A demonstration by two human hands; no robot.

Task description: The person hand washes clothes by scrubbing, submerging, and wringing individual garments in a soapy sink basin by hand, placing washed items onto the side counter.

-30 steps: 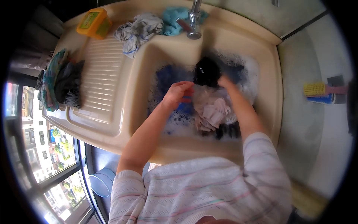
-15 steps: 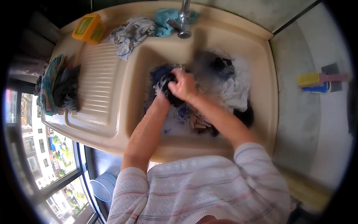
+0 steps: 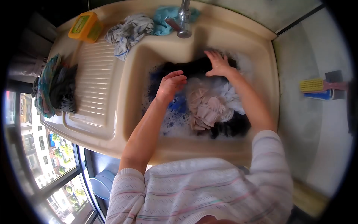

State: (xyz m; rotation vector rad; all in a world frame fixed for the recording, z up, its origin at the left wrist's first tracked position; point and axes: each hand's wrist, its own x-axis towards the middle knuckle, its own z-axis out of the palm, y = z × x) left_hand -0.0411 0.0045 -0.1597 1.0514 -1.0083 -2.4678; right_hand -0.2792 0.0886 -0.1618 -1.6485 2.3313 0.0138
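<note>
In the head view, a soaked black garment [image 3: 192, 67] lies spread along the far side of the wash basin, in sudsy water. My right hand [image 3: 219, 66] is just over its right end, open with the fingers spread. To the left, my left hand [image 3: 171, 85] hovers by the garment's near edge, its fingers loosely bent and nothing visible in them. Between and below the hands lies a pale pink cloth [image 3: 207, 106], beside a white cloth [image 3: 232, 98]. Another dark cloth [image 3: 235, 125] sits at the near right, and something blue [image 3: 179, 104] shows under the suds.
The faucet [image 3: 184, 22] rises at the back. A yellow tub [image 3: 85, 28], a grey-white rag [image 3: 130, 33] and a teal cloth [image 3: 164, 20] sit along the rear ledge. Folded clothes [image 3: 59, 87] lie left of the ridged washboard [image 3: 93, 82]. A brush [image 3: 313, 85] is on the right.
The black garment was bunched up in both hands; now it is spread out in the water. My right hand has moved right and opened. The pink cloth is more exposed.
</note>
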